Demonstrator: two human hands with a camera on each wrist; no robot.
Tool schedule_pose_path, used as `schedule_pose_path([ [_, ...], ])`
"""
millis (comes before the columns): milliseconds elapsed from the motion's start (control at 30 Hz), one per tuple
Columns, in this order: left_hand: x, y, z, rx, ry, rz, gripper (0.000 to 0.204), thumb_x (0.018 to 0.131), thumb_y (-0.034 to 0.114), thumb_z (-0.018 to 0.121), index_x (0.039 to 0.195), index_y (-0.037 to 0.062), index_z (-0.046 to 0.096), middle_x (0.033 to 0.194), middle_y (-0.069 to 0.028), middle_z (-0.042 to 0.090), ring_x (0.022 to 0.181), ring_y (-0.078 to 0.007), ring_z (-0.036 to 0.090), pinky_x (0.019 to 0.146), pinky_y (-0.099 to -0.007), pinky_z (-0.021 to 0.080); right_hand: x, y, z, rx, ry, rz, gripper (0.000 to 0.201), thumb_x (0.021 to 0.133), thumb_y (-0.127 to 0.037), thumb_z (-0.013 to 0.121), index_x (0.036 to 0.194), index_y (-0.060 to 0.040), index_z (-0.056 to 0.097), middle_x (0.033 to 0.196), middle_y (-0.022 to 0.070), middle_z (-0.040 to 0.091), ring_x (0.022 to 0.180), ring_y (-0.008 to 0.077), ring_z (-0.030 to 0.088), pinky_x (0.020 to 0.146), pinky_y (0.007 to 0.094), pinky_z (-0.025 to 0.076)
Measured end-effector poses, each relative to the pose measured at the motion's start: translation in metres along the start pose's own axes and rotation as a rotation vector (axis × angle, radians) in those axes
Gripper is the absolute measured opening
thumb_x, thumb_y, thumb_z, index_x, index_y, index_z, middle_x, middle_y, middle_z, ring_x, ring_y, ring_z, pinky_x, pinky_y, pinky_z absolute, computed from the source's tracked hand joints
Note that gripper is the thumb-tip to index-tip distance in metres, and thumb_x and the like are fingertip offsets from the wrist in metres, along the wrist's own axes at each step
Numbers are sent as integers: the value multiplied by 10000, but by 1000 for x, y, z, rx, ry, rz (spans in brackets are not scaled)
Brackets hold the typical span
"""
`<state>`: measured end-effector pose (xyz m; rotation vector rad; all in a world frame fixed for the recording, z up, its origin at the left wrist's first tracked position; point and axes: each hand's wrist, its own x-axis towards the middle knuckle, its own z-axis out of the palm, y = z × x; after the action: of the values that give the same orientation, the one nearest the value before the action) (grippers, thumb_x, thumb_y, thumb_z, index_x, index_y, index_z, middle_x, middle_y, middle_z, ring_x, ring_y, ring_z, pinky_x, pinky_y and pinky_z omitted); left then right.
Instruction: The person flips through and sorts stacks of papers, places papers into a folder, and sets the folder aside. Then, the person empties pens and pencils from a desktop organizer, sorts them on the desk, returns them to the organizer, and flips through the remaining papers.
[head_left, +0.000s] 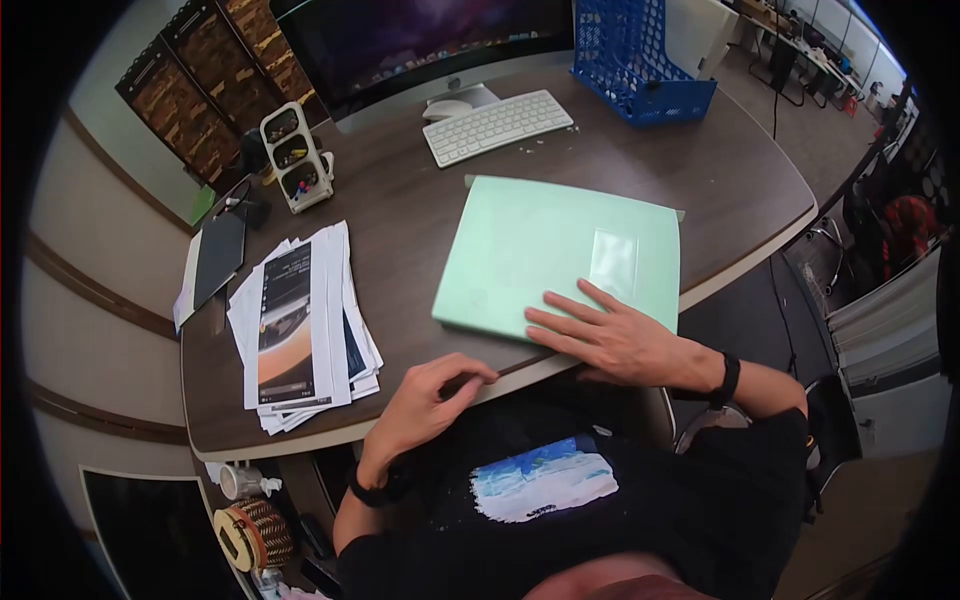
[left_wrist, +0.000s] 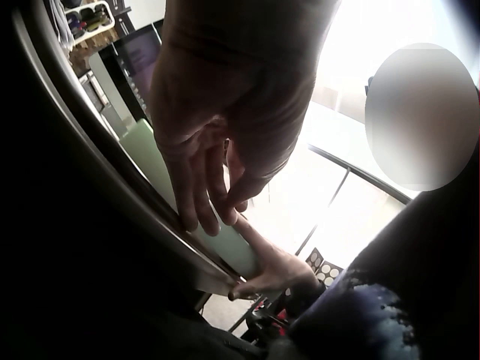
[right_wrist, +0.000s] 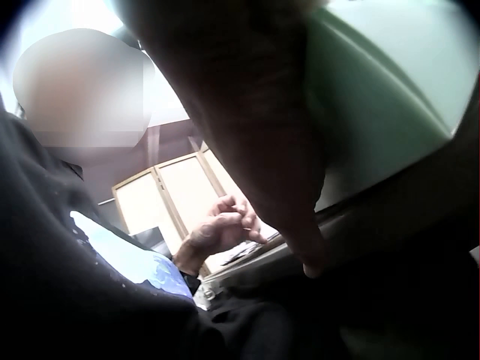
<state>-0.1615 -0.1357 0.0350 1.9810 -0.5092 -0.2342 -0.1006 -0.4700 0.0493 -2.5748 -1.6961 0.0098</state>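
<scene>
Near the front edge of the worktop (head_left: 400, 250), the spread right hand (head_left: 620, 342) lies on a mint-green folder (head_left: 530, 240), seemingly a steadying step, while the loosely curled left hand (head_left: 418, 402) holds nothing; next probably calls for gripping the folder's side.

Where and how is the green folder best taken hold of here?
The green folder is probably best pinched at its near right corner, coming from the front right, thumb above and fingers beneath: it lies flat, and that corner appears to jut past the edge of the desk, leaving room underneath. The right hand rests on the folder near there.
</scene>
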Motion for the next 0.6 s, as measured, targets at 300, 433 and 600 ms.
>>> schedule_pose_path([
  [300, -12, -46, -23, 124, 313, 62, 129, 1009, -3, 686, 1110, -9, 766, 1050, -108, 788, 1002, -212, 744, 970, -341, 561, -45, 2, -2, -277, 122, 230, 885, 802, -22, 772, 1625, -57, 451, 1669, 191, 452, 1467, 495, 502, 1219, 564, 466],
  [433, -12, -54, -22, 72, 359, 20, 126, 1007, 3, 689, 1105, -12, 768, 1040, -112, 788, 993, -216, 742, 981, -337, 555, -56, 5, -43, -189, 226, 358, 896, 751, -38, 828, 1585, -53, 501, 1592, 197, 550, 1425, 469, 560, 1207, 538, 481],
  [600, -10, -53, -20, 25, 356, -5, 117, 1006, 3, 690, 1091, -15, 767, 1054, -103, 797, 1018, -215, 748, 971, -334, 560, -53, 29, -37, -283, 386, 370, 805, 686, -46, 873, 1449, -56, 616, 1466, 155, 670, 1300, 406, 675, 1107, 489, 567],
])
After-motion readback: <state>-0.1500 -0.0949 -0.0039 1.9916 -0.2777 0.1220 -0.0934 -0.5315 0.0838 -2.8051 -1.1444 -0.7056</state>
